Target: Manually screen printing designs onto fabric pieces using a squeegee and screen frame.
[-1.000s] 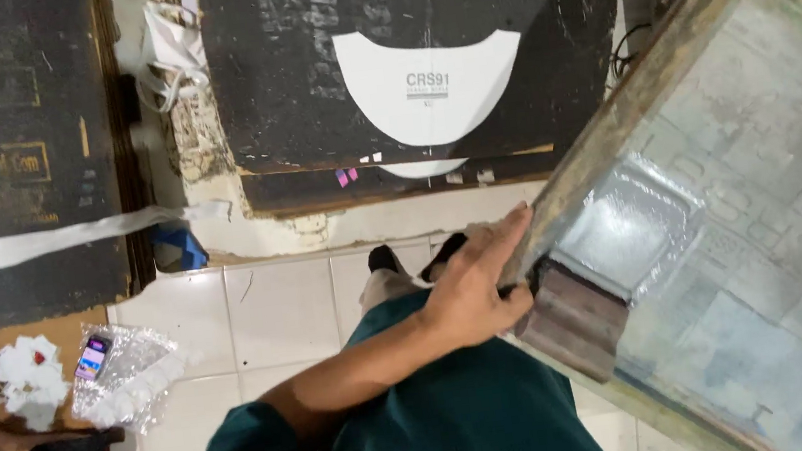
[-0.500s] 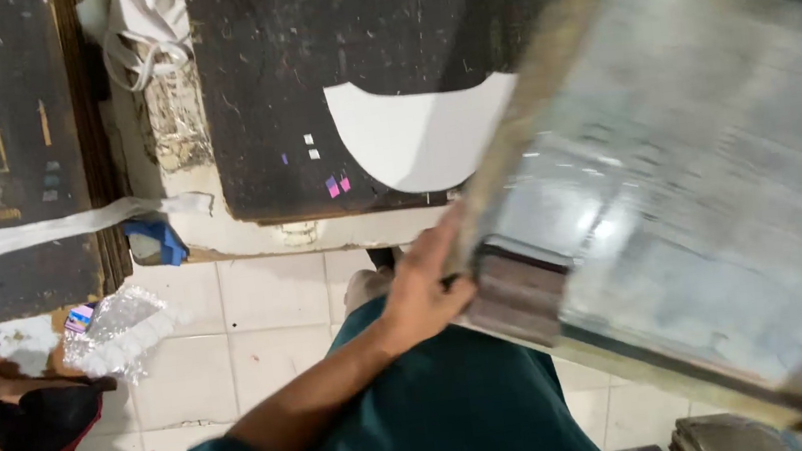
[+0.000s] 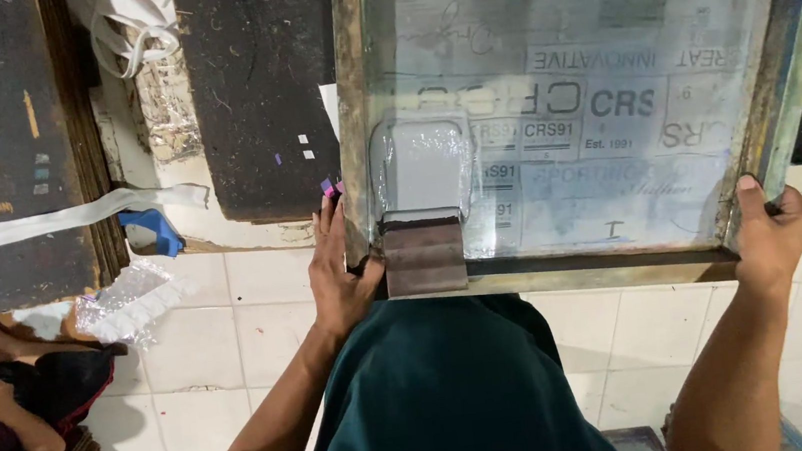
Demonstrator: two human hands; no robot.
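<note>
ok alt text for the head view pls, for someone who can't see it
Seen from above, a person's left hand and right hand hold the near corners of a wooden-framed printing screen over a dark table, with a squeegee resting inside the frame. Another person sits on the tiled floor at the left.

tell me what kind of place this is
Most likely a small screen-printing workshop. Both hands, left hand and right hand, grip a wooden-framed printing screen with a squeegee resting inside it, above a dark printing board and a tiled floor.
</note>
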